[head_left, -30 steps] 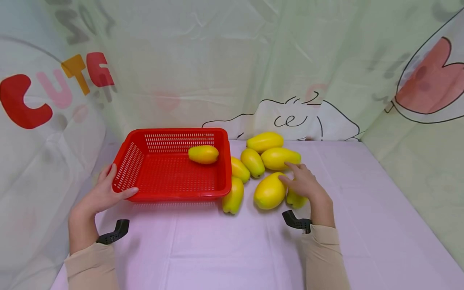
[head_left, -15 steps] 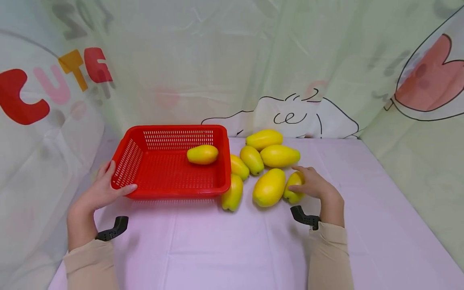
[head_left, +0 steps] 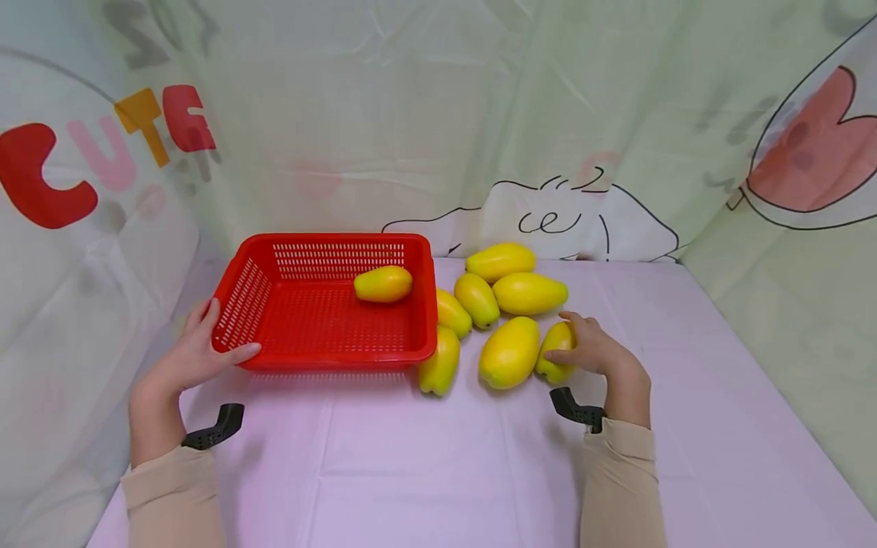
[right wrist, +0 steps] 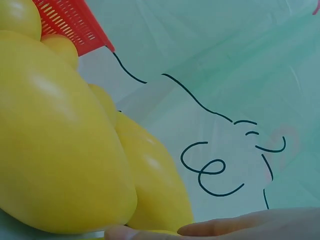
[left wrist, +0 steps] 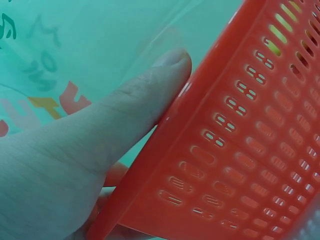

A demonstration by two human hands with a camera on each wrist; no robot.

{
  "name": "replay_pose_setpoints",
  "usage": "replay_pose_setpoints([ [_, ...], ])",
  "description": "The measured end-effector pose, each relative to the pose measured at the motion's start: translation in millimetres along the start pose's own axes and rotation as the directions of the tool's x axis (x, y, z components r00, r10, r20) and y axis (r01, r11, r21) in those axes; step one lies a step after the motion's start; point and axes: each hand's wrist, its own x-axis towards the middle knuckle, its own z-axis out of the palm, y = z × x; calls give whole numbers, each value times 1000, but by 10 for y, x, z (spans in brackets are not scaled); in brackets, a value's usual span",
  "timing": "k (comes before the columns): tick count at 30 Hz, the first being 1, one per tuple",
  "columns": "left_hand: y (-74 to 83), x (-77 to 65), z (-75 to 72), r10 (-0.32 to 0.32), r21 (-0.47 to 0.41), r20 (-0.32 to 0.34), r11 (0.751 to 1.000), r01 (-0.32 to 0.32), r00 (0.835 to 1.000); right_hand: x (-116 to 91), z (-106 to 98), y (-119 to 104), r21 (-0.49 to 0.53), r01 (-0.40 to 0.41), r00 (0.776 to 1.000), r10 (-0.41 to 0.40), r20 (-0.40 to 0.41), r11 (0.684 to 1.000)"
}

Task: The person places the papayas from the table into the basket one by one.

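Observation:
My left hand (head_left: 192,354) grips the left end of a red plastic basket (head_left: 336,358), with the thumb (left wrist: 145,90) along its rim in the left wrist view. One yellow papaya (head_left: 384,284) lies inside, toward the basket's right end. At the right of the loose fruit, my right hand (head_left: 603,354) holds a small yellow-green papaya (head_left: 555,336), thumb on the near side and fingers on the far side. Right beside it lies a bigger papaya (head_left: 509,352), which fills much of the right wrist view. There, only part of the right hand (right wrist: 250,227) shows, at the bottom edge.
Several more papayas lie between basket and right hand, including one at the back (head_left: 500,262) and one against the basket's right side (head_left: 440,361). A pale cloth covers the table (head_left: 411,472). Printed curtains (head_left: 425,137) hang behind and at both sides.
My right hand has moved right, from over the bigger papaya to the small one beside it, and has stayed there since half a second ago. The left hand keeps its place on the basket.

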Motion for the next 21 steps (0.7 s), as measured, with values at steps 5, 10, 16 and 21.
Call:
replay_pose_setpoints([
  [5, 5, 4, -5, 7, 9, -4, 1000, -7, 1000, 24, 10, 18, 49, 7, 999, -5, -38, 999],
  [10, 17, 4, -10, 3, 15, -6, 1000, -3, 1000, 36, 6, -7, 53, -18, 999, 20, -36, 998],
  [16, 30, 9, -14, 7, 9, -5, 1000, -7, 1000, 6, 10, -16, 23, -54, 998, 54, 30, 998],
  [21, 37, -7, -13, 3, 7, -2, 1000, -3, 1000, -2, 26, -5, 26, -64, 996, 62, 67, 998],
])
